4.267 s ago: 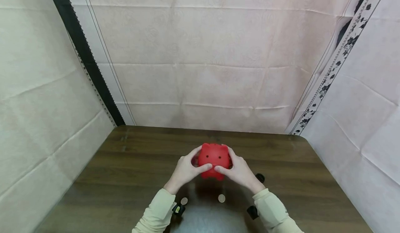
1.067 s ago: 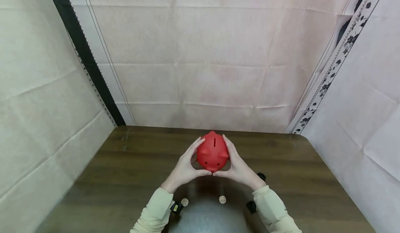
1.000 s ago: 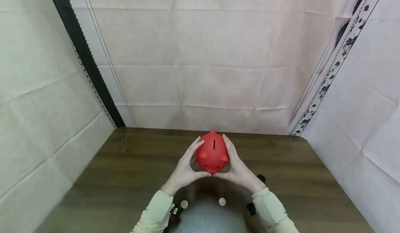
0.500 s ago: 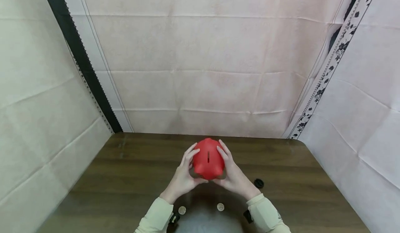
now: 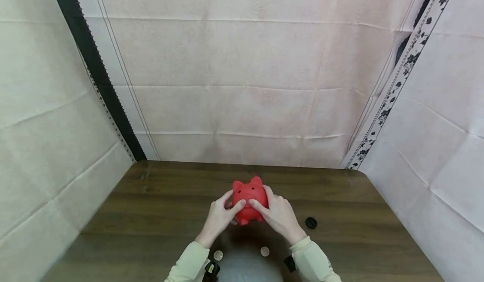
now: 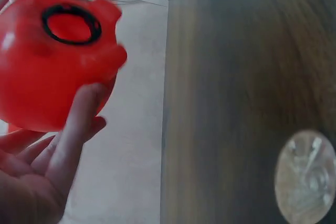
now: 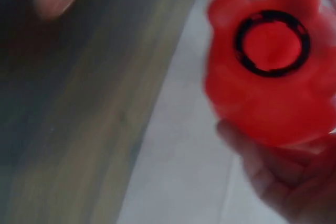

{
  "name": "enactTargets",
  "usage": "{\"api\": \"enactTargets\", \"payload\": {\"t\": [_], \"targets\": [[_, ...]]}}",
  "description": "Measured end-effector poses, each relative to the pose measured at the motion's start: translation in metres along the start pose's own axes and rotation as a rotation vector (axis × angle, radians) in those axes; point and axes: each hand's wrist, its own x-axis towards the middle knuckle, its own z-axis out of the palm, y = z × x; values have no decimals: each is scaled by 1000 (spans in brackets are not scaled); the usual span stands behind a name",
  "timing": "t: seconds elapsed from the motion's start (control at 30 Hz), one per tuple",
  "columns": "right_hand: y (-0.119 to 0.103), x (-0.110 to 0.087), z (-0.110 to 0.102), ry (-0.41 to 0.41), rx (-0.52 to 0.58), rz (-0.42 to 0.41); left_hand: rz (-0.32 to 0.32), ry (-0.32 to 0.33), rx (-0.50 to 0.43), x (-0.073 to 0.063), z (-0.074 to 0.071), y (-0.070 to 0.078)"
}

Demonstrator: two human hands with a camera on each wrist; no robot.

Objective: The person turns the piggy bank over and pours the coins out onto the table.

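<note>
Nearest you, at the frame's bottom, two coins [image 5: 264,251] lie on the worktop [image 5: 132,227]; beyond, lower right, a black disc [image 5: 311,222]. Below centre, your left hand [image 5: 218,217] and right hand [image 5: 282,216] grip the red piggy bank [image 5: 249,192]; pale cloth [image 5: 242,84] hangs behind.

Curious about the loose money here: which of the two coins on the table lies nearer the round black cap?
The right-hand coin: it lies on the same side as the round black cap. The other coin is beside the left sleeve.
</note>
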Motion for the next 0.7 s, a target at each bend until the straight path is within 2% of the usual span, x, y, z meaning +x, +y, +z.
{"api": "enactTargets", "payload": {"t": [0.1, 0.23, 0.37, 0.53, 0.6, 0.7], "targets": [[-3, 2, 0, -38, -29, 71, -47, 17, 93, 1, -1, 1], [0, 2, 1, -55, -22, 107, -80, -24, 172, 2, -3, 6], [5, 1, 0, -77, 77, 78, -73, -97, 111, 2, -7, 11], [9, 0, -6, -102, 300, -35, 29, -163, -10, 3, -14, 19], [10, -1, -10, -114, 374, -85, 86, -170, -11, 4, -15, 22], [12, 0, -12, -116, 405, -197, 194, -176, 26, 5, -16, 25]]}}
